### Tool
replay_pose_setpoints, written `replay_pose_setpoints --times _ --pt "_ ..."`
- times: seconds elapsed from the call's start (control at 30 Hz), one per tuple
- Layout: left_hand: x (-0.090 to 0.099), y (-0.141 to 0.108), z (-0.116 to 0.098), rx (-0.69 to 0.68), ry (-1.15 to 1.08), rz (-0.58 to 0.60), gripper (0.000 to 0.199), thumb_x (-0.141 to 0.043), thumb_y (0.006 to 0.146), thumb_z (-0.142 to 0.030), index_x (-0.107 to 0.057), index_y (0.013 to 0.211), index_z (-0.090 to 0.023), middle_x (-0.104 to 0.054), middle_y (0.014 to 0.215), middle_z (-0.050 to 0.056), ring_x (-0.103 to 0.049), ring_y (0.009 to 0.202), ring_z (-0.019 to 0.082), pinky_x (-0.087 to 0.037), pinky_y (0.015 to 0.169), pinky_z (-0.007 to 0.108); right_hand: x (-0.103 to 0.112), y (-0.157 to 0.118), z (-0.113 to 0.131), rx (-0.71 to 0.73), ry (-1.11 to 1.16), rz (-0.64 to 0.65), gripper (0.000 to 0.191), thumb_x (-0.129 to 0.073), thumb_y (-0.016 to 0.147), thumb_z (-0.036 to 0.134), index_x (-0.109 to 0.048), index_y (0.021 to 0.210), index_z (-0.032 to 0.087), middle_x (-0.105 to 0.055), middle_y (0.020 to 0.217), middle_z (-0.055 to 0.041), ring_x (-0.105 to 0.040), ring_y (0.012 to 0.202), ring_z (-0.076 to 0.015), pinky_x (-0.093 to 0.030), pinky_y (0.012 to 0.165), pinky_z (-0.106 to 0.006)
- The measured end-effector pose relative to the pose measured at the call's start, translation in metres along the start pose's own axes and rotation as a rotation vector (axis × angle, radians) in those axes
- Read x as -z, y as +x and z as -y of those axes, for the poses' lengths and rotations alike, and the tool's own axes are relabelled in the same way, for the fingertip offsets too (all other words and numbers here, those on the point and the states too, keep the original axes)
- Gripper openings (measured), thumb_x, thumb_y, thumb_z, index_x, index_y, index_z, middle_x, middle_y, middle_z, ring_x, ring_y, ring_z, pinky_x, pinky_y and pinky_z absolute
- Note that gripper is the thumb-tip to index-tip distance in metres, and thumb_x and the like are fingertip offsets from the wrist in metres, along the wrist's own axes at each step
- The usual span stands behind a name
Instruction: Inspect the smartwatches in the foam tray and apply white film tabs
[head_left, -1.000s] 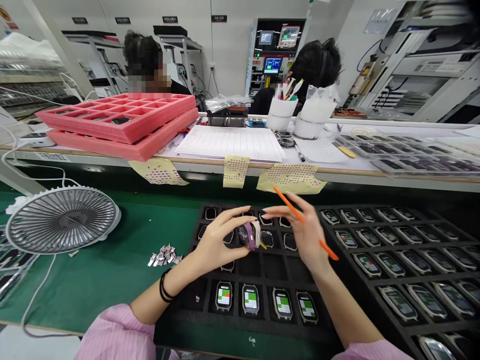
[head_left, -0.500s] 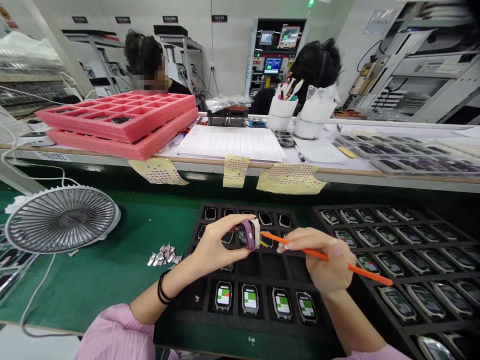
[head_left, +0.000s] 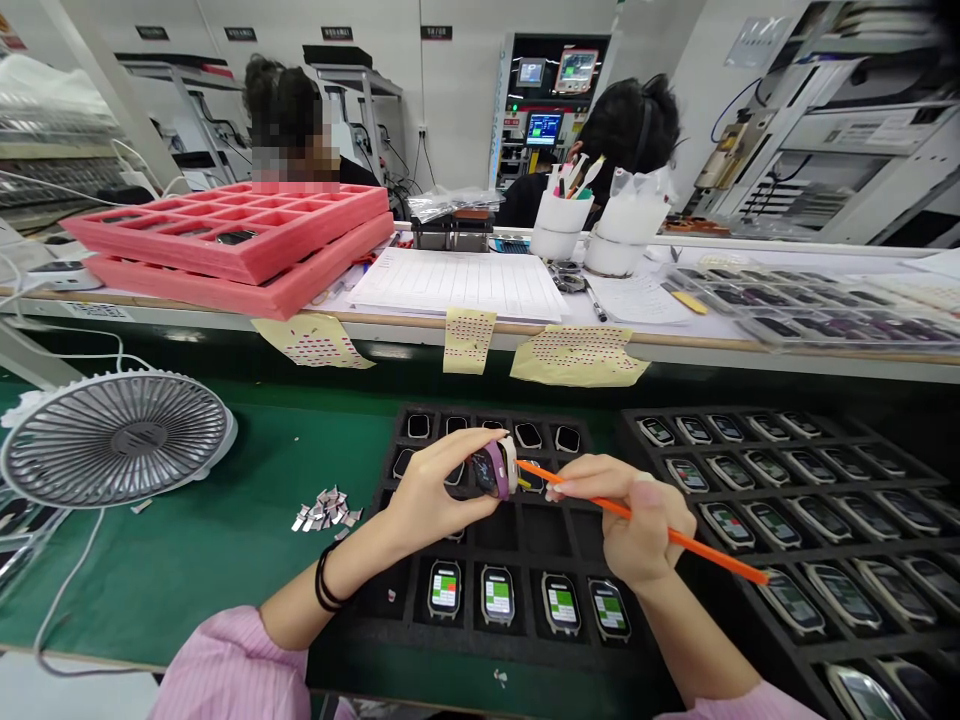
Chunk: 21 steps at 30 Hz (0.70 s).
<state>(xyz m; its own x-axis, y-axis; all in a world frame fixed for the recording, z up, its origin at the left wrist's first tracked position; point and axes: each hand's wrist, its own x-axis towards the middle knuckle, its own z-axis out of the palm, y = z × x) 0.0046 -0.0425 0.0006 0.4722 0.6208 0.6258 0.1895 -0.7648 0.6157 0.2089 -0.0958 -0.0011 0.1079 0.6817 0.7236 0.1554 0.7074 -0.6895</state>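
My left hand (head_left: 435, 490) pinches a purple and white watch case (head_left: 495, 470) between thumb and fingers, on edge above a black foam tray (head_left: 480, 637). Closed round an orange stick (head_left: 694, 545) is my right hand (head_left: 637, 515), and the stick's tip is at the white side of the case. Several watches sit in the tray's compartments under and around my hands; the front row, including a watch with a lit green and white screen (head_left: 498, 595), faces up. Part of the tray's middle is hidden by my hands.
A second black tray of watches (head_left: 765, 465) lies at the right. Small metallic pieces (head_left: 326, 510) lie on the green mat left of my hand, near a round fan (head_left: 127, 440). Pink foam trays (head_left: 262, 270) and papers (head_left: 457, 285) rest on the shelf. Two people sit beyond it.
My right hand and the orange stick have shifted slightly left and the stick's rear end sits a little lower. The left hand keeps its hold on the case. The whole view has shifted slightly.
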Motion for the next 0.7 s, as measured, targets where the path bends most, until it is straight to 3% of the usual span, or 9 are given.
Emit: replay_pose_setpoints --times 0.13,0.33,0.7 --pt "0.0014 0.0009 -0.0022 0.017 -0.016 0.021 0.053 -0.069 0.071 -0.008 -0.061 0.122 -0.021 -0.069 0.117 0.008 -0.066 0.106 0.023 -0.055 0.094 0.036 0.002 0.0003 0.0054 -0.057 0.034 0.02 0.052 -0.034 0.098 0.034 -0.078 0.075 0.02 -0.073 0.066 -0.0081 -0.067 0.062 -0.0234 -0.051 0.057 -0.039" --pt "0.0007 0.0018 -0.0064 0.008 -0.03 0.025 0.055 -0.068 0.07 -0.003 -0.06 0.122 -0.02 -0.069 0.117 0.008 -0.066 0.106 0.021 -0.055 0.094 0.034 0.0016 -0.0019 0.0079 -0.011 0.068 0.085 0.048 -0.033 0.099 0.032 -0.079 0.086 0.023 -0.075 0.075 -0.0065 -0.069 0.068 -0.023 -0.053 0.063 -0.039" --pt "-0.004 -0.002 -0.0015 -0.024 0.011 0.027 0.052 -0.068 0.075 -0.006 -0.058 0.124 -0.019 -0.067 0.119 0.009 -0.065 0.108 0.022 -0.054 0.095 0.034 -0.0012 0.001 0.0091 -0.085 0.095 0.099 0.048 -0.035 0.1 0.031 -0.078 0.083 0.022 -0.074 0.069 -0.0062 -0.068 0.063 -0.0203 -0.054 0.057 -0.034"
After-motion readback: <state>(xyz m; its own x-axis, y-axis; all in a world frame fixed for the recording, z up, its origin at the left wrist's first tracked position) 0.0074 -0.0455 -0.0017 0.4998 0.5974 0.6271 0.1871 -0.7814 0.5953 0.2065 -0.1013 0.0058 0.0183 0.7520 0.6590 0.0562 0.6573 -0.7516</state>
